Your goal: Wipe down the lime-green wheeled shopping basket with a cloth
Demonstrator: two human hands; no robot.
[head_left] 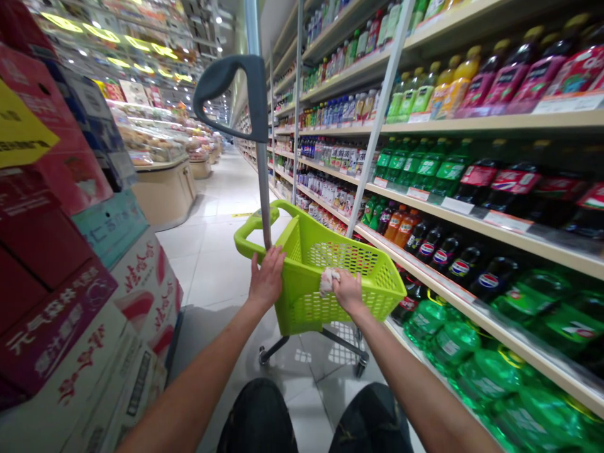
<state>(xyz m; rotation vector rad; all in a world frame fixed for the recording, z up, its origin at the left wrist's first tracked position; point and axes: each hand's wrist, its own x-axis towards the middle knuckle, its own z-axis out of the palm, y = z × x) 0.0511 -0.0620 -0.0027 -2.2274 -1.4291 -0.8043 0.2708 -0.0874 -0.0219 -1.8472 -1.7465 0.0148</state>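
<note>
A lime-green shopping cart (302, 302) with perforated basket walls stands in front of my knees, on a wheeled metal base. From its left end rises a metal pole (262, 182) topped by a dark grey loop handle (257, 94). My left hand (267, 277) grips the basket's near left edge, beside the foot of the pole. My right hand (348, 290) is closed on a crumpled whitish cloth (329, 280), pressed against the near side just under the rim. The tips of some right fingers are hidden. No goods show in the visible part of the basket.
Shelves of soda bottles (453, 167) run along the right, with large green bottles (486, 371) on the lowest level. Stacked drink cartons (141, 277) wall the left side. Farther along the tiled aisle (217, 182) is a display counter (163, 192) with packaged goods.
</note>
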